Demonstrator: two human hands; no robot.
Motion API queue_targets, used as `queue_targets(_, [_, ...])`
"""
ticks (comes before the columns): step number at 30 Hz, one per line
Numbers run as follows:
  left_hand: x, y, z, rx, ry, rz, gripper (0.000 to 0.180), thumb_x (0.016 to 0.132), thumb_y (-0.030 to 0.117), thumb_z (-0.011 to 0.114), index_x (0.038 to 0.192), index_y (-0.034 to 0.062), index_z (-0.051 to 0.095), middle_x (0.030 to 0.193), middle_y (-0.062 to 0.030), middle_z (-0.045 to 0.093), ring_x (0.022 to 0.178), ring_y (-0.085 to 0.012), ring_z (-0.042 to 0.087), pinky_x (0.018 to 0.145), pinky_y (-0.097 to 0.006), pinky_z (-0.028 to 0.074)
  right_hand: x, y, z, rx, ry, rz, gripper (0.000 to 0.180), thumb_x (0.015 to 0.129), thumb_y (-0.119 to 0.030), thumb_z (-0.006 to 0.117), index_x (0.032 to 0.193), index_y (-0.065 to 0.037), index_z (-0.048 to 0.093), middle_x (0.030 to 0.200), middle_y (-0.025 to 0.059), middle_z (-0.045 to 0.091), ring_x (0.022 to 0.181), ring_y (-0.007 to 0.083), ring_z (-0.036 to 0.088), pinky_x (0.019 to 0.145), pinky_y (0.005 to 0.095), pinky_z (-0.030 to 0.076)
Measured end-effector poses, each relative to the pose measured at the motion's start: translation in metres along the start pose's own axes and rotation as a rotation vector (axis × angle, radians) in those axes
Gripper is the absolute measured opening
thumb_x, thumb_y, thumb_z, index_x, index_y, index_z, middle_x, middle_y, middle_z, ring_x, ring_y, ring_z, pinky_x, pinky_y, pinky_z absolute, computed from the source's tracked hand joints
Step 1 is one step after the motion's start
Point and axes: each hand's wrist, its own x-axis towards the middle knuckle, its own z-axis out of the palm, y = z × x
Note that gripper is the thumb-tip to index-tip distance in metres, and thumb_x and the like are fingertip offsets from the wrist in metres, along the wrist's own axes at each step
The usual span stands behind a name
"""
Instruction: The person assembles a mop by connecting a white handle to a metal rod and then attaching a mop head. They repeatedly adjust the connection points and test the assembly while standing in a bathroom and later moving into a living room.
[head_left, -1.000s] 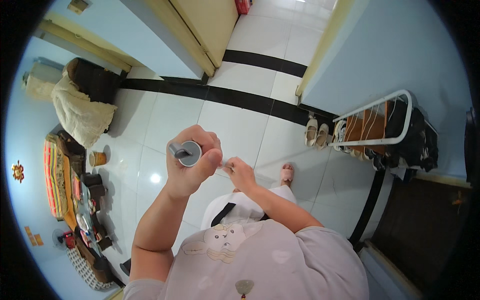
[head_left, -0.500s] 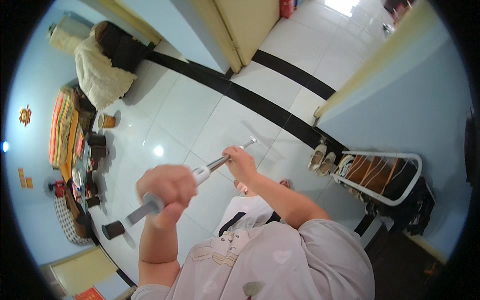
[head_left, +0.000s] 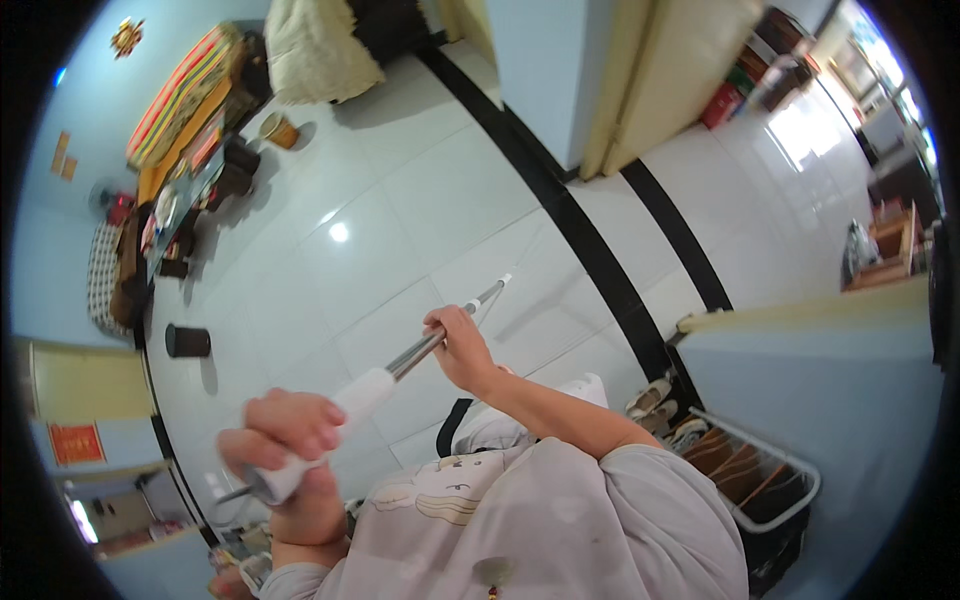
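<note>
A long mop handle (head_left: 415,355), a metal tube with a white plastic grip and white joints, slants from the lower left toward the middle of the tiled floor. My left hand (head_left: 290,435) is wrapped round the white grip near its top end, where a grey loop sticks out. Farther down, my right hand (head_left: 460,345) is closed round the metal tube. The far end of the handle is small and pale against the white tiles, so the mop's head is hard to make out.
A dark bin (head_left: 188,341) stands on the floor at left, a woven basket (head_left: 279,130) farther back. Low furniture lines the left wall. Shoes (head_left: 650,398) and a white-framed rack (head_left: 760,475) are by the right wall. Black strips (head_left: 600,265) cross the floor near a doorway.
My view has turned to the right, bringing more of the room past the doorway into sight. Both hands keep their hold on the mop handle; my left hand has moved lower in view.
</note>
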Motion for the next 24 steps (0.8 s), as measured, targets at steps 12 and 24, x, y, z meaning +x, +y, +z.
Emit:
queue_targets(12, [0.027,-0.090,0.063,0.250,-0.580,-0.359,0.017,0.072,0.004,0.068,0.081,0.0090,0.054,0.084,-0.0023,0.063,0.071,-0.0199,0.060,0.074,-0.034,0.049,0.045,0.148,-0.008,0.481,-0.482,0.080,0.025,0.078,0.002,0.046,0.101,-0.005,0.052,0.090,0.0066,0.051,0.089,0.0173,0.050,0.081,0.0286,0.041])
queue_targets(24, [0.067,-0.083,0.183,0.075,-0.694,-0.173,0.019,0.073,0.011,0.070,0.079,0.0134,0.053,0.082,0.0014,0.063,0.086,-0.0180,0.064,0.070,-0.030,0.051,0.025,0.150,-0.199,-0.068,-0.379,0.177,0.020,0.073,0.005,0.046,0.086,-0.008,0.054,0.084,0.0109,0.054,0.083,0.0289,0.052,0.075,0.0339,0.042])
